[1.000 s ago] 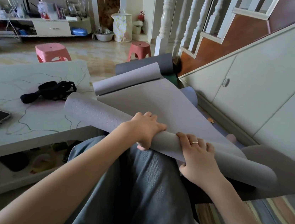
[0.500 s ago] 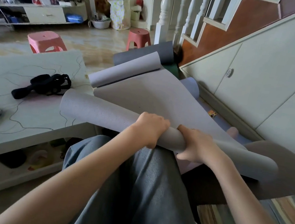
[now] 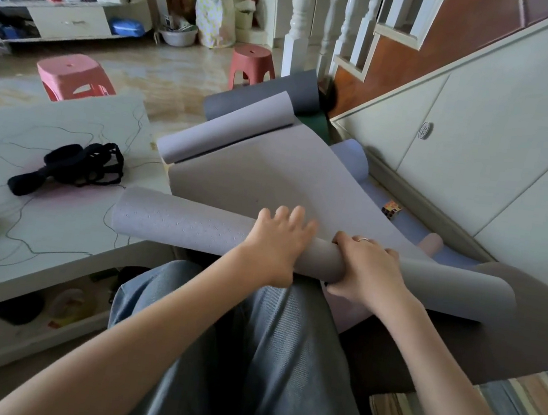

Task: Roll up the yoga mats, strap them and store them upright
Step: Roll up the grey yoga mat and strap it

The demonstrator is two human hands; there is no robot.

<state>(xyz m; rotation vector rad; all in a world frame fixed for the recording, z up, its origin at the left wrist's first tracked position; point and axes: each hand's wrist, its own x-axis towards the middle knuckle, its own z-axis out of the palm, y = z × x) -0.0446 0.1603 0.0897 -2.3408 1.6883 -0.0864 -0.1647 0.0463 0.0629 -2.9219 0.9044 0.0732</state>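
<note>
Left hand (image 3: 275,242): palm down on the roll, fingers spread and extended over its top, pressing rather than clasping.
Right hand (image 3: 366,270): curled around the roll, thumb beneath, ring showing.
Forearms: both reach forward over the lap.
Mat (image 3: 253,170): grey, partly rolled across the knees, its left end over the table (image 3: 57,215) edge; the far end curls up.
Straps (image 3: 70,165): black, on the table.
</note>
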